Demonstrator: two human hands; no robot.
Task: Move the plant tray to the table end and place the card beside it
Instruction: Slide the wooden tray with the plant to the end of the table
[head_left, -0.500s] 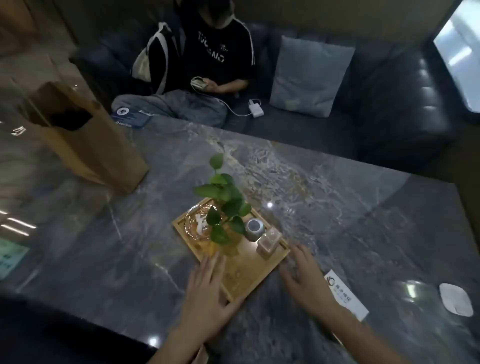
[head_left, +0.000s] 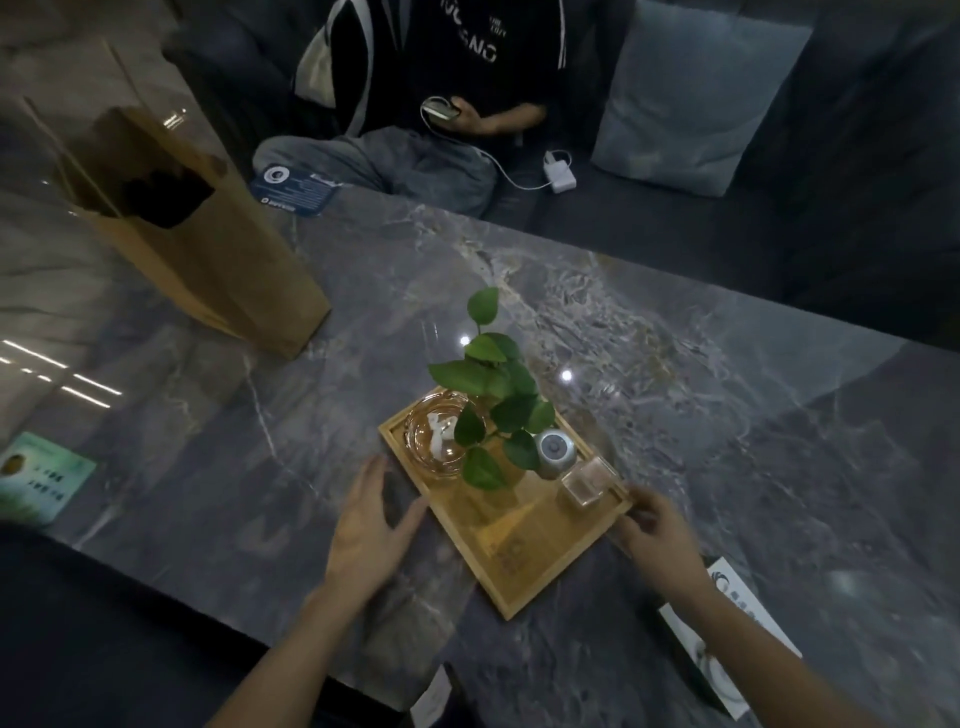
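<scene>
On the grey marble table (head_left: 675, 332), the wooden plant tray (head_left: 524, 551) sat near the close edge, turned diagonally. A brown paper bag (head_left: 208, 260) stood upright well to its far left with something dark inside; it was the only tall thing on that side of the table. A blue leaflet (head_left: 293, 193) lay at the far edge, and a green card (head_left: 44, 480) at the left edge. Across the table a seated person (head_left: 441, 104) held a phone (head_left: 440, 110) cabled to a white charger (head_left: 560, 172) on the dark sofa (head_left: 857, 182), beside a pale blue cushion (head_left: 696, 98).

The tray held a round amber glass bowl (head_left: 435, 441) with a small white item in it, a leafy green plant (head_left: 493, 395) whose pot was hidden by its leaves, a small rounded grey lidded jar (head_left: 555, 452), and a square clear box (head_left: 587, 480) at the right corner. The tray was rectangular, with a low rim and pale grain. The tabletop was glossy, veined and reflected ceiling lights.

The left hand (head_left: 371, 525) lay open and flat on the table, thumb just at the tray's left rim, not gripping. The right hand (head_left: 657, 535) had its fingers curled at the tray's right corner; blurred, so I could not tell if it was actually pinching the rim. The white card (head_left: 727, 613) lay on the table just right of the tray, partly under the right forearm.
</scene>
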